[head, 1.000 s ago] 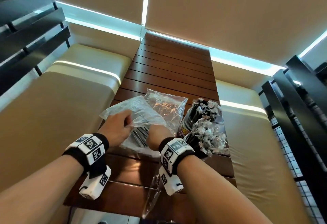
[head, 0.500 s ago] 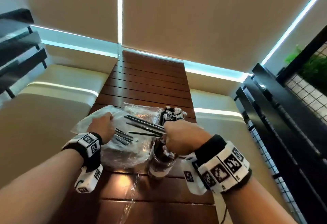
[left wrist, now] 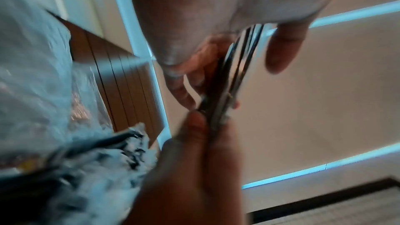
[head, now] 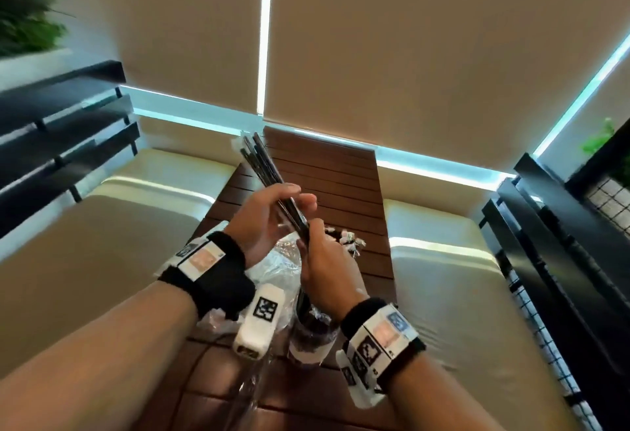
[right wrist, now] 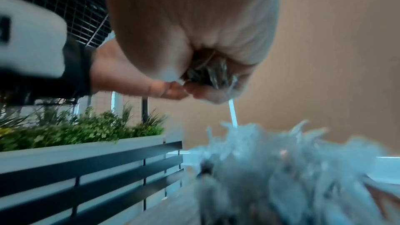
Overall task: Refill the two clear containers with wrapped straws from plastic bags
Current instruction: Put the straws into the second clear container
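Note:
A bundle of black wrapped straws [head: 259, 161] is held up over the wooden table [head: 324, 171], tips slanting up and to the left. My right hand [head: 312, 236] grips its lower end in a fist; the straw ends [right wrist: 207, 73] show inside the fist. My left hand [head: 296, 195] curls its fingers and thumb round the middle of the bundle [left wrist: 238, 67]. Below my right wrist stands a clear container [head: 308, 342] with dark straws in it. Crinkled wrapper tips of a second batch of straws [head: 347, 243] show behind my right hand. A clear plastic bag [head: 279, 270] lies on the table under my hands.
Beige bench cushions flank the table on the left [head: 112, 226] and the right [head: 443, 277]. Black slatted rails [head: 68, 144] stand at the left, and a black rail with a wire grid [head: 562, 260] at the right. A clear plastic strip [head: 252, 393] hangs over the table's near edge.
My right hand drew a bundle of straws out of the bag and raised it, tips now upward. My left hand let go of the bag and rose to the bundle.

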{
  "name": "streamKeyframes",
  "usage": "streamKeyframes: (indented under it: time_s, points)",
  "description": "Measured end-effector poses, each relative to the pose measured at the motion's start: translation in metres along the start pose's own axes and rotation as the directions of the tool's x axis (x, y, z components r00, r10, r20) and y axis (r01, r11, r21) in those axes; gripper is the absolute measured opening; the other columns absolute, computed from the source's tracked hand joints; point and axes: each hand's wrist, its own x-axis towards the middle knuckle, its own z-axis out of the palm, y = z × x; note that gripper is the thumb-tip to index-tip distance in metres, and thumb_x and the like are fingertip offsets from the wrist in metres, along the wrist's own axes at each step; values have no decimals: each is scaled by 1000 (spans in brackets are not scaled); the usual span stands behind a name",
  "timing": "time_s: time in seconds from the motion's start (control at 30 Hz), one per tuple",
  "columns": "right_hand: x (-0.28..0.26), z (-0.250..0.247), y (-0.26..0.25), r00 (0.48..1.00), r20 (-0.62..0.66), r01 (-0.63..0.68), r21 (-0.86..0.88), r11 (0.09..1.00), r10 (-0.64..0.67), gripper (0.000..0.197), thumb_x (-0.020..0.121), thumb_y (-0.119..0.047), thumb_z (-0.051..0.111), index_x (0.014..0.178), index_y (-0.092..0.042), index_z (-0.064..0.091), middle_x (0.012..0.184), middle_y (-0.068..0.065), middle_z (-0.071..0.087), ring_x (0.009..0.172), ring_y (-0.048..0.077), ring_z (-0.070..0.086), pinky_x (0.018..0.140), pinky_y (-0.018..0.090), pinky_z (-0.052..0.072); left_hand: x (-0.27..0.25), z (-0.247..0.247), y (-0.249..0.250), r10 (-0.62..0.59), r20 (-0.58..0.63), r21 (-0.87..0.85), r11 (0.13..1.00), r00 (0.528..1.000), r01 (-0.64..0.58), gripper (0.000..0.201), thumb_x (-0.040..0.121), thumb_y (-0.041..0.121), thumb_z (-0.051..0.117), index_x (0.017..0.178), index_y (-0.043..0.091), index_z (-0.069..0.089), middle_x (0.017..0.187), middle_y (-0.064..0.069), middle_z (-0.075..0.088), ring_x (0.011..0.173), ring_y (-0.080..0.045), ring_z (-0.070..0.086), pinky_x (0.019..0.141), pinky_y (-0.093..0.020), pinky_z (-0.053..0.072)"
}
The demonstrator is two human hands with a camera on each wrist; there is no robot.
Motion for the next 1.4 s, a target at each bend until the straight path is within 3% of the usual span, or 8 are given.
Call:
streamKeyframes:
  time_s: [0.27,0.5,0.6,0.7,0.83,1.0,1.2,1.4]
  points:
    - [14,-7,-2,979,108,183,-106,977,-172,52,85,-64,52,115,-21,51,107,-5,57,94,14,57,79,37,53,6,18,12,236,-331,307,942,914,-132,39,87,44,66,66,20,45,41,11,41,48,-14,47,69,-37,46]
    - [48,-93,-56,842,-526,322,309,895,-120,25,103,-33,40,107,-16,59,101,-4,60,84,-15,53,72,8,40,-6,21,13,467,-40,848,483,883,-217,47,86,34,70,51,13,47,47,11,43,40,-3,35,42,-11,31]
    - [60,-97,-70,930,-310,269,213,939,-196,45,105,-40,29,109,-11,63,109,2,67,98,7,61,89,35,50,-7,23,3,486,-21,877,429,874,-217,39,83,20,71,51,12,50,39,16,44,44,-1,41,45,-10,30]
    - [58,-77,-70,963,-172,228,102,968,-209,55,104,-46,28,100,-11,71,99,3,72,92,17,65,87,39,51,-4,22,-6,484,5,916,349,875,-198,5,83,8,63,80,10,65,75,3,64,73,-14,52,64,-14,40]
    - [41,-57,-43,948,-200,305,354,884,-247,58,98,-59,27,135,-21,50,127,-1,60,110,8,59,93,33,50,-7,12,-23,482,-59,876,444,874,-186,26,87,12,61,61,13,57,58,4,56,55,-13,48,55,-24,40]
    - [-19,-7,49,993,-53,103,26,994,-102,106,60,-91,54,145,-34,26,138,-10,37,122,10,41,102,44,43,-7,-10,-41,416,-299,569,800,859,-189,40,84,33,73,63,13,46,56,-6,46,52,-16,47,61,-30,45]
    - [-54,43,91,997,69,-52,153,987,42,123,54,-74,78,151,-31,15,148,-11,29,137,4,32,114,29,34,4,6,-57,364,-401,366,905,841,-217,39,83,34,74,64,18,43,60,-7,46,50,-12,53,67,-34,47]
    - [-55,66,87,982,-82,-150,216,965,171,95,58,-55,84,136,-34,33,132,-9,49,118,8,52,97,28,47,11,19,-79,359,-410,334,915,838,-228,38,83,37,73,67,12,49,56,-8,49,53,-18,51,67,-33,50]
